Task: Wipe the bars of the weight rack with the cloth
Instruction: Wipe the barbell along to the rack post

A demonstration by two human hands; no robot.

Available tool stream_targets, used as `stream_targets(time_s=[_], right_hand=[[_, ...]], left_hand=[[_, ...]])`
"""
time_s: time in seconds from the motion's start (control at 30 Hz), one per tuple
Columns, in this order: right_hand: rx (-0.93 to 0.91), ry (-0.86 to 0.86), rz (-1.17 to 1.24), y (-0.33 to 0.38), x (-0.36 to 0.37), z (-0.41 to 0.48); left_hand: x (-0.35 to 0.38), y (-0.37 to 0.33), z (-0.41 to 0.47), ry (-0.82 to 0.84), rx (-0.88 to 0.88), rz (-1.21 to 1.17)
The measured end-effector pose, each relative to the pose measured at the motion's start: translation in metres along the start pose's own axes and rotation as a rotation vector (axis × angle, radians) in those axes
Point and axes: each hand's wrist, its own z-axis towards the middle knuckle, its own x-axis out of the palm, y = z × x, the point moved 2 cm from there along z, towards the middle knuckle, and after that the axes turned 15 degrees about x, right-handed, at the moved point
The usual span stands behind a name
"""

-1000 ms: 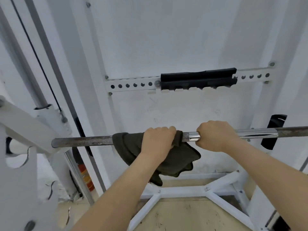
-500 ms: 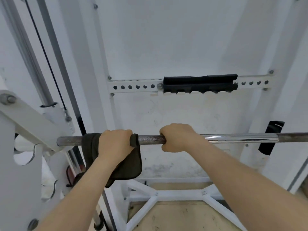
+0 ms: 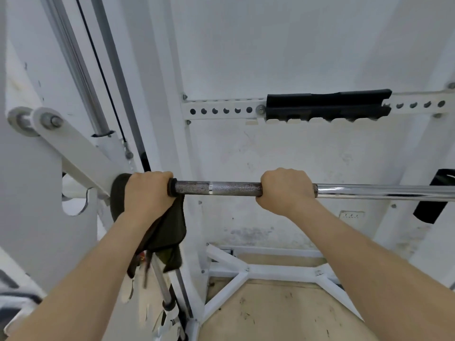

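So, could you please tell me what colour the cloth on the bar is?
The cloth is dark olive-brown; the head view shows it best.

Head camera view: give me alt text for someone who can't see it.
A person's left hand grips a dark cloth round the left end of a horizontal metal bar, beside the white rack arm. The right hand grips the bare bar further right.

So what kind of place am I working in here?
Probably a gym or weight room: a knurled steel bar across a white rack frame, and a black pad on a perforated crossbar.
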Motion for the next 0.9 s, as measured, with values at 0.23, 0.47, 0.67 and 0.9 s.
stream_targets(time_s=[0.23,0.47,0.67,0.9], right_hand=[[-0.013,0.019,-0.018,-0.002,-0.002,-0.001],[-0.019,0.016,0.005,-0.006,-0.002,-0.002],[0.001,-0.004,0.002,-0.001,-0.001,-0.002],[0.024,-0.003,0.031,-0.001,-0.006,-0.005]], left_hand=[[-0.012,-0.153,0.055,0.060,0.206,-0.082],[-0.002,-0.031,0.014,0.004,0.084,0.006],[0.006,-0.005,0.006,0.010,-0.022,0.003],[-0.009,-0.055,0.025,0.081,0.021,-0.059]])
